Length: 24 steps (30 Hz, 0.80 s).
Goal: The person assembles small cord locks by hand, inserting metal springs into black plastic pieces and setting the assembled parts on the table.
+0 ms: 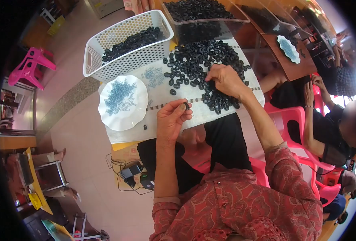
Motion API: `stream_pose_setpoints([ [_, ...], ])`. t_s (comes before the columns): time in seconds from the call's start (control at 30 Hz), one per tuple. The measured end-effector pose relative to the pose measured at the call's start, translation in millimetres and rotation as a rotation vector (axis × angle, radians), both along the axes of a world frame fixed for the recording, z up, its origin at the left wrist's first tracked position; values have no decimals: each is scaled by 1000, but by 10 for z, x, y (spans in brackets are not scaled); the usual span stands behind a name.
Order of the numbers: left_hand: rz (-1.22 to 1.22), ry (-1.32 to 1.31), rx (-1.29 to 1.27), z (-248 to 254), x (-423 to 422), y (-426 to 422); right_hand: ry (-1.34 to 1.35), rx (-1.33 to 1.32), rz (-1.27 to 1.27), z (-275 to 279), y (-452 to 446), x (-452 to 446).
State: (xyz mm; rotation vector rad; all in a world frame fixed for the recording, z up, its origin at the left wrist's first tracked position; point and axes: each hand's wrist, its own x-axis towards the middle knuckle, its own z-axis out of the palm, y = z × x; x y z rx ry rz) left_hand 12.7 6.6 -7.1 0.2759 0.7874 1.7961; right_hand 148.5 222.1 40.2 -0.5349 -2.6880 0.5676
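Note:
Between the thumb and fingers of my left hand (172, 119) is a small black ring (186, 106), held over the table's front part. My right hand (225, 81) reaches into the pile of black rings (202, 54), its fingers bent; whatever its fingertips hold is hidden. Left of my left hand lies a white scalloped plate (139, 108) heaped with small clear-blue springs (120, 96). More loose springs (153, 76) lie on the white table cover (156, 95) between plate and pile. A small black piece (145, 127) sits near the front edge.
A white perforated basket (135, 60) and a clear bin (204, 30), both with black rings, stand at the back. Pink chairs (282, 116) and a seated person (326, 128) are at the right. Cables and a dark box (130, 171) lie below the table's left side.

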Motion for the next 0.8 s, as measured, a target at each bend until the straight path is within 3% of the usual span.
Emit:
stream_pose_setpoints([
  [0.07, -2, 10, 3, -32, -3, 1, -58, 103, 3, 14, 3, -42],
  [0.13, -6, 18, 5, -40, 4, -5, -154, 330, -153, 51, 11, -77],
  [0.2, 8, 17, -8, -23, 6, 4, -146, 343, -157, 64, 72, -69],
  [0.3, 3, 15, 0, -5, 8, 6, -29, 291, -182, 57, 130, -47],
  [0.37, 4, 14, 0, -3, 10, 11, 44, 72, -131, 56, 139, -27],
  [0.57, 8, 13, 4, 3, 8, 3, 71, -1, -159, 19, 55, -61],
  [0.8, -4, 30, 0, -20, 1, 6, -80, -53, -196, 99, -138, -204],
])
